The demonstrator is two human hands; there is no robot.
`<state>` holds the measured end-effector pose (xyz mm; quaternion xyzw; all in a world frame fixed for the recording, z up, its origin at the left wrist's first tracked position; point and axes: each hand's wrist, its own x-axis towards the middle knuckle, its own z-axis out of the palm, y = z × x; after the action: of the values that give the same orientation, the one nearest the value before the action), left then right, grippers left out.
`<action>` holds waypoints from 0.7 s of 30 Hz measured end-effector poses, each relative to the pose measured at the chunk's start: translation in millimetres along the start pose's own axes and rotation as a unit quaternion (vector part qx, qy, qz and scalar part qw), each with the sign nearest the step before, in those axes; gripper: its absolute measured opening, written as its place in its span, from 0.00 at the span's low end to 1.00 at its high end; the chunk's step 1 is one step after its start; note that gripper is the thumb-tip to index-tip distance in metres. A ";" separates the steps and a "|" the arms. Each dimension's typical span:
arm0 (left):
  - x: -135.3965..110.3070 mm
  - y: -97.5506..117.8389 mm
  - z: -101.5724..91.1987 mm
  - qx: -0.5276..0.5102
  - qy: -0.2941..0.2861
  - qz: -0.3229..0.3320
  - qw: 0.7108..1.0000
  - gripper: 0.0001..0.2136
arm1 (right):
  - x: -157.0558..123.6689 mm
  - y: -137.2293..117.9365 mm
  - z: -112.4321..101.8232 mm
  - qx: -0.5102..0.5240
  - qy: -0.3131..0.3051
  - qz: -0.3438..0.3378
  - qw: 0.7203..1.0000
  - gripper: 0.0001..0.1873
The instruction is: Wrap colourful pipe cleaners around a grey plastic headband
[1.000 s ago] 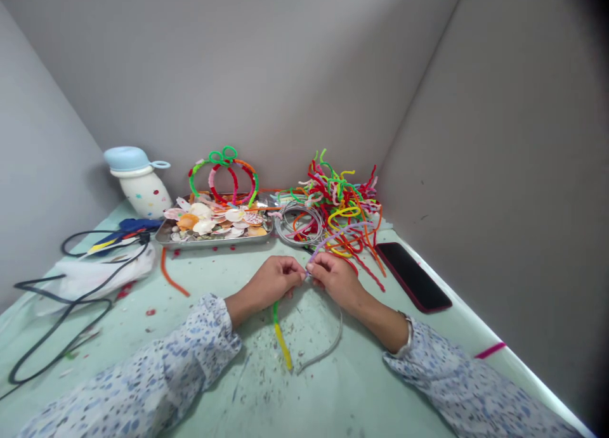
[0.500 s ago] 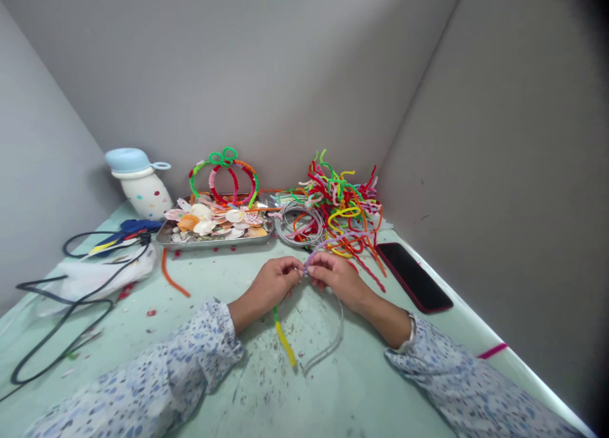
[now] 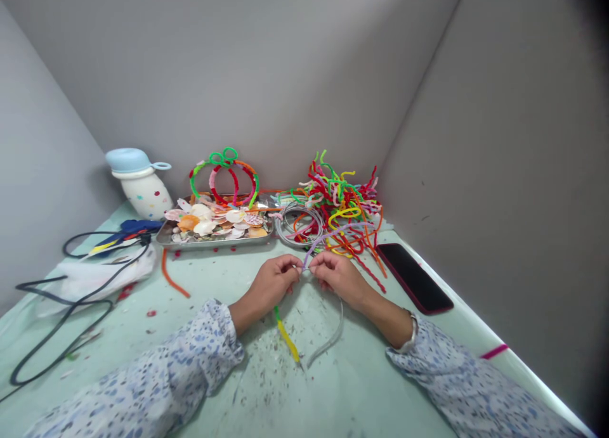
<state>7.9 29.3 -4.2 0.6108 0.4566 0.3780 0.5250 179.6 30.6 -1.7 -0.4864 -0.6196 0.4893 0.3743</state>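
At the table's middle, my left hand (image 3: 276, 279) is closed in a pinch, with the lower end of a purple pipe cleaner (image 3: 316, 243) at its fingertips. Just to its right, my right hand (image 3: 341, 279) pinches a grey wire (image 3: 341, 322), a short bare stretch of which shows between the two hands. Below the right hand the wire curves down and back toward the middle. Under the left hand hangs a stretch wrapped in yellow and green pipe cleaner (image 3: 287, 340), its lower tip close to the wire's end. My fingers hide the exact grip points.
Behind my hands are a metal tray (image 3: 214, 243) of shells, two pipe-cleaner rings (image 3: 223, 178), a wire coil (image 3: 280, 225) and a pipe-cleaner pile (image 3: 328, 191). A phone (image 3: 415, 278) lies right; a bottle (image 3: 145, 194), black cable (image 3: 71, 305) and plastic bag (image 3: 104, 276) are left.
My fingertips have drawn slightly apart. The purple pipe cleaner's lower end has shifted left, from near my right fingertips to my left ones. The two hanging ends have moved a little.
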 end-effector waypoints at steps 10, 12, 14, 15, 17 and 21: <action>0.4 -0.9 1.0 0.006 0.011 0.023 1.000 0.06 | -0.2 -4.9 2.2 -0.027 0.020 -0.002 0.999 0.03; 0.4 0.8 0.2 0.010 0.012 0.021 1.000 0.06 | -0.2 -6.0 2.7 -0.034 0.020 -0.006 0.999 0.03; 0.3 2.3 -0.7 0.012 0.011 0.011 1.000 0.06 | 0.2 -5.7 2.8 -0.033 0.017 -0.013 0.999 0.03; 0.2 2.8 -1.0 0.012 0.010 0.005 1.000 0.06 | 0.4 -5.3 2.8 -0.031 0.014 -0.016 0.999 0.03; 0.2 3.0 -1.4 0.013 0.010 -0.001 1.000 0.06 | 0.9 -4.4 2.8 -0.026 0.009 -0.022 0.999 0.03; 0.8 2.0 -0.9 0.008 0.013 0.000 1.000 0.05 | 1.1 -5.4 2.9 -0.027 0.008 -0.013 1.000 0.02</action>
<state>7.6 30.3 -2.1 0.6103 0.4664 0.3822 0.5138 175.2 30.7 2.8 -0.4924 -0.6354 0.4637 0.3725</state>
